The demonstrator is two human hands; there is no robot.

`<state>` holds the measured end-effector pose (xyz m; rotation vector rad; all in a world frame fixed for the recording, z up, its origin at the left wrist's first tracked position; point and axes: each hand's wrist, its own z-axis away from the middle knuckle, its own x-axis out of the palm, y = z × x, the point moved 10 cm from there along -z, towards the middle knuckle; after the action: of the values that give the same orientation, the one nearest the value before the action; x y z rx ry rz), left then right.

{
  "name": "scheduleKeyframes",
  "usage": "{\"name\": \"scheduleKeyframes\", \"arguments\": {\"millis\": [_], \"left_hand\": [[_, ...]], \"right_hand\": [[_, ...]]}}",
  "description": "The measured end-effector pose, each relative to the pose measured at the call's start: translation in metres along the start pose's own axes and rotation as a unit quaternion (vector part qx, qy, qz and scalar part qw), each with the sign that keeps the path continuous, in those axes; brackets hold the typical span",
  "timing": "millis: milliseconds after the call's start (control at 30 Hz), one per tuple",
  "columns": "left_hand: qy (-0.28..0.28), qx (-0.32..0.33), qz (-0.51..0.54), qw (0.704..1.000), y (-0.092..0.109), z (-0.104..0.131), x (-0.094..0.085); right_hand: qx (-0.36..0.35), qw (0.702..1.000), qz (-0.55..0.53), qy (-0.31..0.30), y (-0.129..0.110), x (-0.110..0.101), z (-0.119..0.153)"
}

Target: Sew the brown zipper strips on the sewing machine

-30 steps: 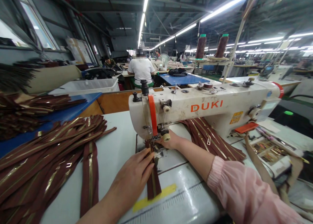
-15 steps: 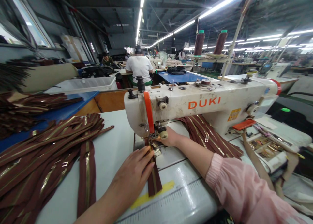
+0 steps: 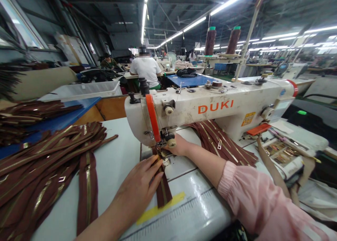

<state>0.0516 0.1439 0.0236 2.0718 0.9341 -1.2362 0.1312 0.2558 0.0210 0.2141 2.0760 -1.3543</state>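
A brown zipper (image 3: 163, 191) with metal teeth lies lengthwise under the needle area of a white sewing machine (image 3: 184, 106). My left hand (image 3: 140, 179) is on it just in front of the presser foot, with fingertips and thumb closed on the zipper tape. Behind the machine's head, my right hand (image 3: 179, 145) reaches in from the right beside the needle area. The tension knob and foot parts hide most of its fingers, so its grip does not show. The zipper's near end rests by a strip of yellow tape (image 3: 147, 215).
A heap of brown zippers (image 3: 39, 171) covers the table's left side. More zippers (image 3: 210, 137) lie beneath the machine arm. At right stands a tray of small metal parts (image 3: 281, 153). Thread cones (image 3: 210, 41) stand behind. A person in white (image 3: 146, 71) sits farther back.
The whole view has shifted slightly, so everything appears a little farther left. Both hands and the zipper keep nearly the same place at the machine.
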Motion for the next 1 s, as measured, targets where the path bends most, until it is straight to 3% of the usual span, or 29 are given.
{"name": "scheduleKeyframes", "arguments": {"millis": [433, 1000], "left_hand": [[-0.019, -0.013, -0.013, 1.000, -0.001, 0.005, 0.001], [-0.028, -0.007, -0.054, 0.998, 0.008, 0.007, -0.002]], "right_hand": [[-0.043, 0.999, -0.002, -0.023, 0.002, 0.009, -0.004], [-0.019, 1.000, 0.010, -0.015, 0.008, 0.010, -0.003]]}}
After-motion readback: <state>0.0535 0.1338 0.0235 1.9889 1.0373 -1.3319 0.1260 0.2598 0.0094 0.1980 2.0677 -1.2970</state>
